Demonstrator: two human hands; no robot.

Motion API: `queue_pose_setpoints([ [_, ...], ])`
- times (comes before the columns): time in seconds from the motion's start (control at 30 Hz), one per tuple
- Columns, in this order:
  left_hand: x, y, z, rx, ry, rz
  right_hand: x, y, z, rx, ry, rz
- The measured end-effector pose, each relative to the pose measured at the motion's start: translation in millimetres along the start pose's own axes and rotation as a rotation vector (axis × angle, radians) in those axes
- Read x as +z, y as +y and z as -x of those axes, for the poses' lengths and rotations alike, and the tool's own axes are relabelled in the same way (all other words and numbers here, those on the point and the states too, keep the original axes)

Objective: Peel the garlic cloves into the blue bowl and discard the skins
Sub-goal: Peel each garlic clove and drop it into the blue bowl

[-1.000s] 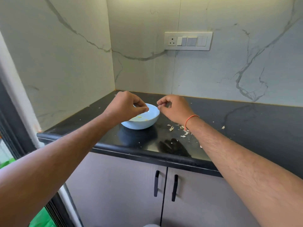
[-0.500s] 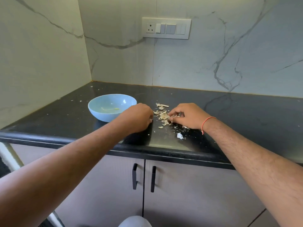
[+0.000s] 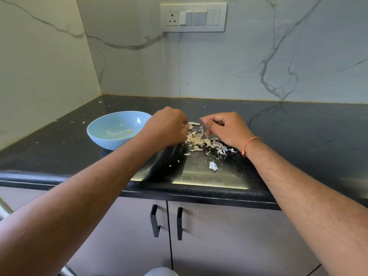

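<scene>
The blue bowl (image 3: 103, 134) sits on the black counter (image 3: 298, 132) at the left, with a few pale garlic bits (image 3: 127, 131) inside. Right of it lies a heap of garlic skins (image 3: 199, 140). My left hand (image 3: 167, 126) hovers at the heap's left edge with its fingers curled shut; anything under them is hidden. My right hand (image 3: 227, 128), with an orange thread on the wrist, is just above the heap's right side. It pinches a thin strip of skin (image 3: 202, 130) that hangs from its fingertips.
Small skin flakes lie scattered over the counter, with one larger piece (image 3: 213, 165) near the front edge. Marble walls close off the left and back, and a switch panel (image 3: 193, 17) is on the back wall. Cabinet doors with black handles (image 3: 155, 220) are below.
Both hands left the bowl and moved right to the heap of skins. Since half a second ago they have risen slightly, and the right hand now pinches a skin strip.
</scene>
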State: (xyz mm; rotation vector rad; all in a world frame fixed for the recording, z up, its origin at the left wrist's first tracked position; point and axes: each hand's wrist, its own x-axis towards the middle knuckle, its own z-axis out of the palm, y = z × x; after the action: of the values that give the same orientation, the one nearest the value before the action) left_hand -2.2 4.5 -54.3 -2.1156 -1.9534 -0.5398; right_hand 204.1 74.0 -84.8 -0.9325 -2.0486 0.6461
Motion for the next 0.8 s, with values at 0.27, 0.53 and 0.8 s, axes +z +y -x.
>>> queue_pose_setpoints([
  [0.27, 33.2, 9.0, -36.9, -0.023, -0.108, 0.041, -3.5, 5.8, -3.4, -0.030, 0.059, 0.064],
  [0.53, 49.0, -11.0, -35.9, -0.004, 0.020, 0.239, -10.4, 10.6, -4.6, -0.083, -0.187, 0.182],
  [0.8, 42.2, -9.9, -29.2, 0.021, 0.081, 0.381, -12.3, 9.9, -0.9, -0.040, -0.216, 0.195],
])
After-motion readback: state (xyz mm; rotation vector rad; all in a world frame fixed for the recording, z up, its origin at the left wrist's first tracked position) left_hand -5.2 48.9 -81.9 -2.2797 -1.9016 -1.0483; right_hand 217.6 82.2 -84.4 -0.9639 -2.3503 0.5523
